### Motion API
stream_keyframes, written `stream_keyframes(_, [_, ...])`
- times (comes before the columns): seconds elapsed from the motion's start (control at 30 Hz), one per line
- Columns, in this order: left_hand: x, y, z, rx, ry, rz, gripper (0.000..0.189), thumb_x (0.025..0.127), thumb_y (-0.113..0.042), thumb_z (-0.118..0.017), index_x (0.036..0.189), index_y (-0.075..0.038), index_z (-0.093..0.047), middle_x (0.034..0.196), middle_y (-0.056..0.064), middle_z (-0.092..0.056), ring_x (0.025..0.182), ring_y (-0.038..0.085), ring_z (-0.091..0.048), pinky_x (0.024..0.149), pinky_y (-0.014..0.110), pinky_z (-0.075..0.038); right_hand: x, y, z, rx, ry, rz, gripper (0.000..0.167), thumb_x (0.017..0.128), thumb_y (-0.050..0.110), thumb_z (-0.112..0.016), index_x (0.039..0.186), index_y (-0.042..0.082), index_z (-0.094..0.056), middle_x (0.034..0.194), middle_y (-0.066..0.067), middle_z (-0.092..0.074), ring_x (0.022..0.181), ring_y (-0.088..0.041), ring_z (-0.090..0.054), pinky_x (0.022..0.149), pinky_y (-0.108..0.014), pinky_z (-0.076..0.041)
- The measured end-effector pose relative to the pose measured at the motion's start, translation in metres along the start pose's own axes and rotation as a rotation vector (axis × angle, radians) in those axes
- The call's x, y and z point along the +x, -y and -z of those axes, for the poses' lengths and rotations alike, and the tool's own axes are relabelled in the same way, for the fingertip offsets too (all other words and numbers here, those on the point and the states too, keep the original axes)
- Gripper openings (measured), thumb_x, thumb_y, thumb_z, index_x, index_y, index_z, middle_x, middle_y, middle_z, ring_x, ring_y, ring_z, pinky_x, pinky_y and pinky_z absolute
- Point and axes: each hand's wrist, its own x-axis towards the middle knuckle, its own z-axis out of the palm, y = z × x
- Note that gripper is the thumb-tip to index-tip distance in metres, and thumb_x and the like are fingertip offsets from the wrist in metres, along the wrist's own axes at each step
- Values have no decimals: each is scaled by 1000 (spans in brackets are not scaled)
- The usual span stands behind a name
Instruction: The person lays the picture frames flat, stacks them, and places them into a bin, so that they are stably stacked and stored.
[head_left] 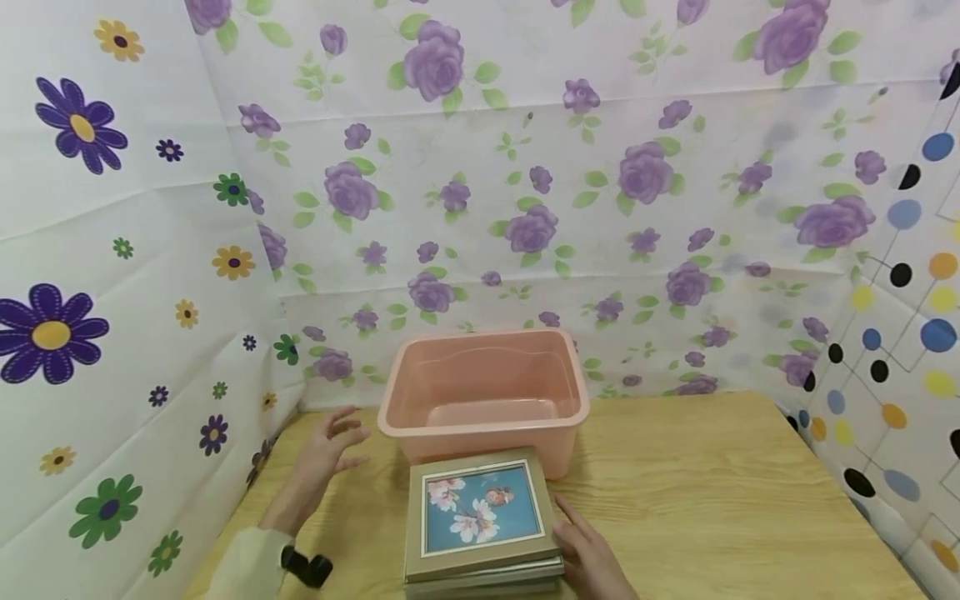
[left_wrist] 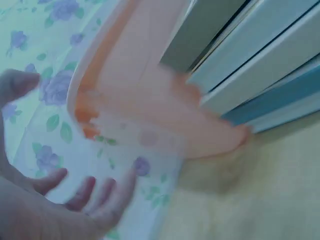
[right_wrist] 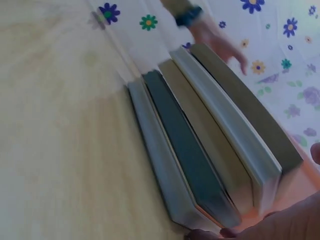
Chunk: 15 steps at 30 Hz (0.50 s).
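Observation:
Several picture frames lie in a stack; the top picture frame (head_left: 480, 514) has a gold-beige border round a picture of pale blossoms and a small bird on blue. My right hand (head_left: 588, 554) is at the right side of this stack, its fingers along the frames' edges. In the right wrist view, fingertips (right_wrist: 205, 234) show by the near end of the lowest frames. My left hand (head_left: 322, 458) is raised to the left of the stack, fingers spread and slightly bent, holding nothing. The left wrist view shows that hand (left_wrist: 55, 205) apart from the frames' edges (left_wrist: 265, 65).
A pink plastic basin (head_left: 487, 432) stands directly behind the stack, with nothing visible inside. Light wooden tabletop (head_left: 690, 492) extends to the right. Flower-printed cloth (head_left: 480, 167) hangs behind and on the left; dotted cloth (head_left: 900, 333) hangs on the right.

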Motion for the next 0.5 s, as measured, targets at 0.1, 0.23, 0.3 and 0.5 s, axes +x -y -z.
stream_keyframes(0.1, [-23,18,-5,66,76,38,84,104,-21,-70,170,0,-22,169,36,-30,140,43,-56,109,49,-59,5,9,4,-17,14,-37,83,116,44,-39,171,-9,-6,166,-46,-33,146,-50,-55,119,-60,-51])
stream_keyframes(0.23, [-40,43,-18,54,245,101,88,104,-26,-72,169,5,-21,167,44,-28,136,53,-59,108,59,-59,15,22,12,-28,48,-113,94,114,60,-40,172,-6,-8,166,-43,-35,152,-58,-45,118,-65,-48])
stream_keyframes(0.3, [-46,53,-24,-13,319,152,86,109,-32,-66,169,7,-18,164,45,-31,137,56,-58,106,63,-59,18,25,15,-19,60,-145,98,112,65,-43,172,-5,-11,160,-38,-46,143,-52,-56,111,-57,-53])
stream_keyframes(0.5, [-52,71,-40,-224,474,203,79,116,-39,-49,174,-3,-9,151,28,-61,133,38,-66,104,66,-58,21,24,17,50,126,-180,72,109,62,-53,155,6,-49,107,-2,-70,84,-15,-58,77,-31,-46])
